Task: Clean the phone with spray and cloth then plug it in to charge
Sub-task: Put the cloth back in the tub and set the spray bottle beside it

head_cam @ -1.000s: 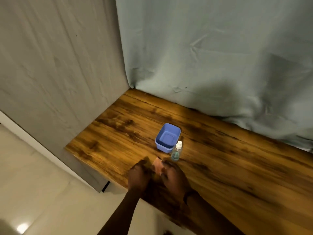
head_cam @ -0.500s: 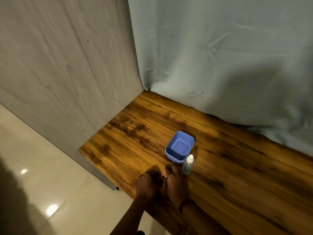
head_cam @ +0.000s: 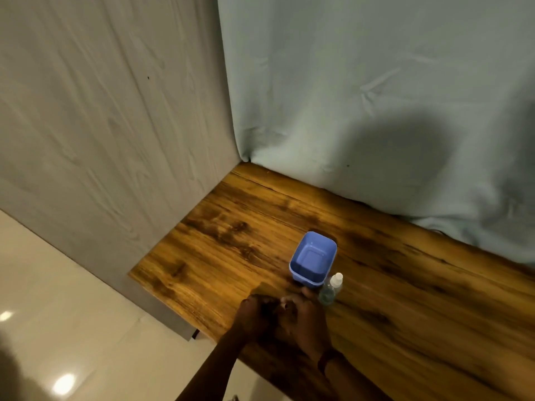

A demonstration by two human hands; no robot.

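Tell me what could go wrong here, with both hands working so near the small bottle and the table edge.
1. The small clear spray bottle with a white cap stands right beside the right hand; a sideways movement could tip it.
2. Both hands, left hand included, work close to the front edge of the wooden table; whatever they hold, hidden here, might drop to the floor.

The scene was dim and warm-toned. A broad round shadow fell on the pale curtain (head_cam: 376, 82) above the wooden table (head_cam: 419, 285). Left of the table, bright glare spots shone on the glossy floor (head_cam: 63, 383). Straight edges bowed from wide-angle distortion, and detail was soft, the hands nearly lost in darkness.
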